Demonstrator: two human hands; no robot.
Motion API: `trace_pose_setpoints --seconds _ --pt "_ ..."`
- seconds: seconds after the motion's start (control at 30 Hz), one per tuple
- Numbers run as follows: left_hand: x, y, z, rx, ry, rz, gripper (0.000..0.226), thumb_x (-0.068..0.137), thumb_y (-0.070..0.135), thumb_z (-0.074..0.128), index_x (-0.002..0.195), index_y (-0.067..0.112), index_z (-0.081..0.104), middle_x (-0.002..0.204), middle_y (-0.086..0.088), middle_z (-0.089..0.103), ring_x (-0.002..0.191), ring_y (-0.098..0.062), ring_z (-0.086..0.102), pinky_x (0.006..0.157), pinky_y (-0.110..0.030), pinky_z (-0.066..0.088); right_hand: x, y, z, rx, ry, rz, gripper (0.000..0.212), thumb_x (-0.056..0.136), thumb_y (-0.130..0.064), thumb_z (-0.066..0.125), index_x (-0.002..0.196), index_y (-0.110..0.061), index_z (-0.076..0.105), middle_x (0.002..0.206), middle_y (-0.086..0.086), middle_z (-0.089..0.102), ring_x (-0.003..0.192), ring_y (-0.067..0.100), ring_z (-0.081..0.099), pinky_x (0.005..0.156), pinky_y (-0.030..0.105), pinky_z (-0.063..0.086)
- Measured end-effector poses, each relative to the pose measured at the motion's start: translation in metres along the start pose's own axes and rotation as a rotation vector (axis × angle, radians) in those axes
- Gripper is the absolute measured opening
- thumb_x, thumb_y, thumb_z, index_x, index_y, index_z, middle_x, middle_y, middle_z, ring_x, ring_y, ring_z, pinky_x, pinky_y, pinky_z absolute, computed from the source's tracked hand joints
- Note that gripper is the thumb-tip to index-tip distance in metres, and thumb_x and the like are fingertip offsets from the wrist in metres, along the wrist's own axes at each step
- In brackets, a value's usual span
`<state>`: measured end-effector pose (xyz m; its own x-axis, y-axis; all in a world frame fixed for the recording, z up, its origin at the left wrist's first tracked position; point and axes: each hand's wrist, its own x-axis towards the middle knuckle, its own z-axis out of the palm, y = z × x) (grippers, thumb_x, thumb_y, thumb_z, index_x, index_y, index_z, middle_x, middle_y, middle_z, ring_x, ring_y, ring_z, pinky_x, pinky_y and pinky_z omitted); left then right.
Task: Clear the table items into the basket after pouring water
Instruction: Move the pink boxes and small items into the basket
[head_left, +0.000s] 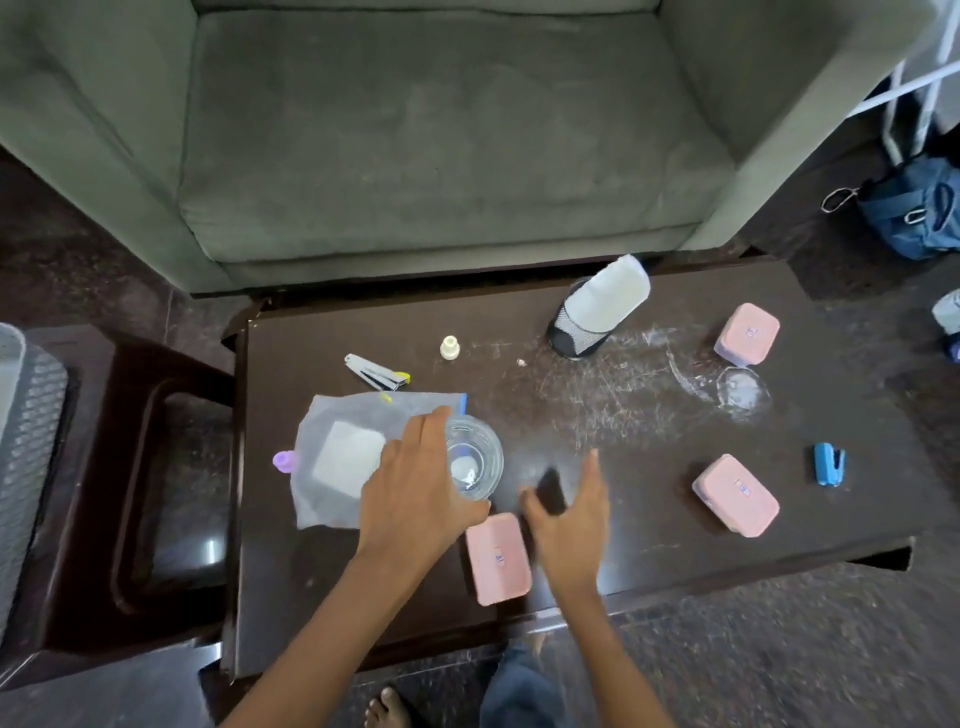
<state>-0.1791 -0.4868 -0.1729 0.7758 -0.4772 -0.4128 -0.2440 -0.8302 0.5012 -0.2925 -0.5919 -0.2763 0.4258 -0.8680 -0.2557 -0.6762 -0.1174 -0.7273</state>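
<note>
My left hand (415, 483) wraps around the left side of a clear glass (475, 462) with a little water in it, standing on the dark table (649, 519). The glass rests on the edge of a translucent pouch (343, 457) that has a purple cap. My right hand (569, 519) hovers open and blurred just right of the glass, fingers spread; a dark blur by the fingers cannot be identified. A pink box (497, 558) lies between my wrists. The grey basket (26, 441) shows at the far left edge.
Two more pink boxes (735, 493) (748, 332), a blue stapler (828, 464), a silver stapler (376, 372), a white cap (449, 347), a tipped mesh holder (576, 332) and a clear lid (743, 389) lie on the table. A sofa (441, 130) stands behind, a dark stool (156, 467) left.
</note>
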Motion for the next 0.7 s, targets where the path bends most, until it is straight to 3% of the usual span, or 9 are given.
trace_pose_setpoints --seconds 0.07,0.23,0.3,0.37,0.43,0.5,0.57,0.7 --pt "0.019 0.02 0.009 -0.002 -0.022 0.009 0.087 0.063 0.032 0.074 0.137 0.03 0.028 0.135 0.011 0.042 0.117 -0.022 0.047 0.085 -0.037 0.046 0.047 -0.012 -0.015 0.221 0.038 0.051 0.09 0.073 -0.019 0.076 0.145 -0.014 0.022 0.144 0.009 0.038 0.13 0.022 0.041 0.105 0.027 0.03" --pt "0.067 0.053 0.04 0.037 -0.057 0.027 0.091 0.065 0.033 0.076 0.14 0.032 0.024 0.138 0.01 0.038 0.123 -0.022 0.043 0.091 -0.038 0.044 0.158 -0.035 -0.016 0.368 -0.028 0.063 0.108 0.062 -0.021 0.085 0.146 -0.018 0.016 0.149 0.004 0.032 0.134 0.018 0.035 0.112 0.038 0.03" --pt "0.084 0.06 0.051 0.053 -0.07 0.035 0.092 0.064 0.033 0.076 0.14 0.031 0.024 0.138 0.01 0.038 0.121 -0.023 0.044 0.089 -0.037 0.045 0.185 -0.044 -0.014 0.418 -0.091 0.026 0.109 0.06 -0.014 0.085 0.145 -0.017 0.018 0.143 -0.004 0.036 0.131 0.014 0.036 0.111 0.032 0.03" --pt "0.098 0.066 0.061 0.068 -0.071 0.041 0.092 0.065 0.032 0.076 0.141 0.031 0.024 0.139 0.01 0.037 0.119 -0.024 0.045 0.086 -0.036 0.045 0.205 -0.049 -0.009 0.454 -0.138 0.001 0.105 0.058 -0.008 0.085 0.142 -0.018 0.022 0.127 -0.013 0.043 0.12 0.011 0.043 0.103 0.026 0.036" --pt "0.109 0.07 0.067 0.087 -0.064 0.045 0.092 0.065 0.031 0.076 0.141 0.031 0.025 0.139 0.01 0.038 0.118 -0.025 0.046 0.086 -0.035 0.045 0.217 -0.05 -0.003 0.45 -0.159 -0.01 0.101 0.057 -0.008 0.086 0.137 -0.018 0.026 0.123 -0.007 0.046 0.115 0.014 0.047 0.097 0.026 0.042" --pt "0.117 0.072 0.071 0.111 -0.065 0.054 0.092 0.064 0.031 0.076 0.141 0.03 0.025 0.138 0.009 0.039 0.116 -0.026 0.046 0.085 -0.036 0.046 0.224 -0.047 0.0 0.442 -0.139 -0.013 0.094 0.056 -0.01 0.086 0.131 -0.02 0.03 0.121 -0.004 0.048 0.112 0.015 0.049 0.087 0.018 0.046" --pt "0.122 0.074 0.074 0.125 -0.071 0.056 0.092 0.065 0.031 0.076 0.141 0.029 0.024 0.136 0.008 0.039 0.116 -0.026 0.045 0.084 -0.037 0.047 0.226 -0.047 0.0 0.435 -0.134 -0.022 0.082 0.059 -0.01 0.085 0.121 -0.026 0.032 0.115 -0.005 0.048 0.107 0.013 0.05 0.074 0.006 0.045" --pt "0.13 0.077 0.076 0.121 -0.099 0.044 0.093 0.067 0.031 0.076 0.143 0.028 0.021 0.139 0.007 0.036 0.122 -0.025 0.041 0.085 -0.039 0.048 0.219 -0.042 -0.011 0.408 -0.135 -0.024 0.078 0.062 -0.013 0.084 0.117 -0.028 0.032 0.113 -0.007 0.048 0.105 0.01 0.049 0.069 0.006 0.04"
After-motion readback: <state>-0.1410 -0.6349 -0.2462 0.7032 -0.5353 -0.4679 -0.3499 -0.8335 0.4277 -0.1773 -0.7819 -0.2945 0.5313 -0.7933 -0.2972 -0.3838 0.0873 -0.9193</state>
